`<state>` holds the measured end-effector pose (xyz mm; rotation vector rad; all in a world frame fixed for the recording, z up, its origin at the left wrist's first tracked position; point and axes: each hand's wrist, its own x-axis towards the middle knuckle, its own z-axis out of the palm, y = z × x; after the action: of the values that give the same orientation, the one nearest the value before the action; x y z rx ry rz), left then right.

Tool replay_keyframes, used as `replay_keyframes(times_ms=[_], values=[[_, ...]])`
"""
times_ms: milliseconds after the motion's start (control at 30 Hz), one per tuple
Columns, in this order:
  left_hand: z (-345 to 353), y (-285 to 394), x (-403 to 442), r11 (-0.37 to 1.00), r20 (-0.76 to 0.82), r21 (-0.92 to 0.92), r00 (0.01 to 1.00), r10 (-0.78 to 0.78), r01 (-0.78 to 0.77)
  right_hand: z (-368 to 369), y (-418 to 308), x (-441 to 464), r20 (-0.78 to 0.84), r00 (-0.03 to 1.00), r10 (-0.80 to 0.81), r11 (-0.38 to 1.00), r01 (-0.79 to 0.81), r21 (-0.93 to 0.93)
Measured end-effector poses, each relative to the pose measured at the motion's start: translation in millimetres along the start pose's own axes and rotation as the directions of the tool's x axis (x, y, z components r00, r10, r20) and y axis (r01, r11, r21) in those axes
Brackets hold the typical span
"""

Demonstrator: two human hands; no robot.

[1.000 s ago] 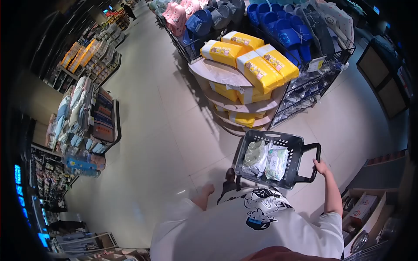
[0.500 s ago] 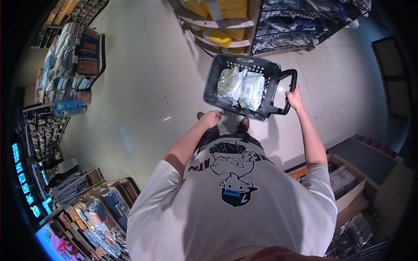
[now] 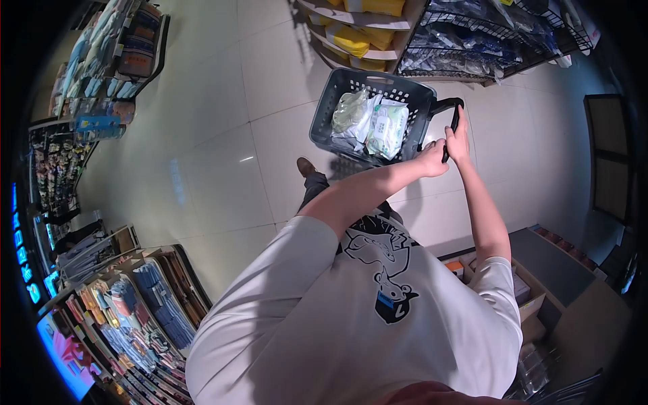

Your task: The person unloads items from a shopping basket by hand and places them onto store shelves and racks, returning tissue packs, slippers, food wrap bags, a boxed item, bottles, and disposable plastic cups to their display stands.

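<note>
A dark grey shopping basket (image 3: 322,116) hangs in front of me, tilted so that its inside shows. In it lie a pack of wipes (image 3: 387,130) with a white and green wrapper and a pale, crinkled plastic package (image 3: 349,111). The basket's black handle (image 3: 445,104) points to the right. Around the handle's outer bar my right hand (image 3: 459,140) is closed. My left hand (image 3: 433,160) reaches across and is closed on the near part of the same handle, close beside the right one; some of its fingers are hidden.
Curved shelves (image 3: 351,59) with yellow packages stand ahead, beside wire racks (image 3: 472,57) of plastic-wrapped goods. At the lower left is a display of folded textiles (image 3: 128,317). A low unit with boxes (image 3: 533,297) stands close on my right. Pale tiled floor (image 3: 209,135) stretches to the left.
My left hand has moved from beside the basket, near my body, across to the handle. The right hand stays on the handle. One shoe has shifted and my torso has turned.
</note>
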<state>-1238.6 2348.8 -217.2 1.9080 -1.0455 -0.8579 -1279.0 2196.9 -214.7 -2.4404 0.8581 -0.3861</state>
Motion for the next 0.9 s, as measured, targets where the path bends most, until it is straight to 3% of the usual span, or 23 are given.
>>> replay_keyframes(times_ms=[33,67,167,233,300,367,433,500,533,667,800,867,900], values=[[5.0,3.3,12.4,1.000,0.078,-0.009,0.997,-0.005,0.006,-4.7,5.8,0.9,0.027,0.989,-0.149,0.987,0.150,-0.052],[8.6,6.1,25.6,1.000,0.071,-0.018,0.997,-0.005,0.006,-11.3,11.7,6.1,0.160,0.980,-0.120,0.992,0.125,-0.016],[17.6,2.3,51.1,0.950,0.044,-0.272,0.988,-0.146,0.152,-32.2,9.1,13.8,0.282,0.941,-0.186,0.982,0.185,0.031],[4.2,15.0,52.3,0.826,0.258,-0.457,0.938,-0.233,0.330,-39.7,16.5,27.3,0.340,0.918,-0.202,0.979,0.176,0.107],[6.0,13.5,49.1,0.843,0.302,-0.417,0.927,-0.224,0.340,-45.8,16.5,29.7,0.399,0.891,-0.218,0.970,0.154,0.186],[42.7,-13.4,69.1,0.937,0.133,-0.287,0.977,-0.165,0.197,-59.4,0.1,28.8,0.444,0.874,-0.199,0.964,0.256,-0.072],[40.4,-8.0,59.1,0.930,0.143,-0.310,0.977,-0.159,0.197,-65.8,-24.7,33.8,0.430,0.877,-0.216,0.953,0.286,-0.104],[38.2,-8.1,63.3,0.939,0.114,-0.286,0.980,-0.162,0.189,-78.0,-73.2,46.4,0.684,0.722,-0.105,0.694,0.546,-0.469],[30.6,-7.9,59.2,0.927,0.154,-0.316,0.975,-0.160,0.202,-61.9,-36.7,54.0,0.648,0.718,-0.254,0.677,0.611,-0.411],[8.4,2.1,50.8,0.873,0.122,-0.436,0.975,-0.185,0.220,-40.2,-29.8,75.0,0.610,0.717,-0.338,0.622,0.657,-0.427],[-8.8,-11.4,59.7,0.874,0.051,-0.438,0.977,-0.206,0.208,-24.9,-56.7,90.5,0.633,0.717,-0.290,0.647,0.635,-0.423],[-35.6,-19.9,53.3,0.848,0.129,-0.446,0.959,-0.254,0.285,-22.3,-93.2,88.8,0.596,0.685,-0.419,0.409,0.728,-0.550],[-52.8,-30.1,49.5,0.847,0.114,-0.452,0.960,-0.257,0.280,-7.6,-103.1,96.9,0.598,0.676,-0.431,0.398,0.737,-0.546]])
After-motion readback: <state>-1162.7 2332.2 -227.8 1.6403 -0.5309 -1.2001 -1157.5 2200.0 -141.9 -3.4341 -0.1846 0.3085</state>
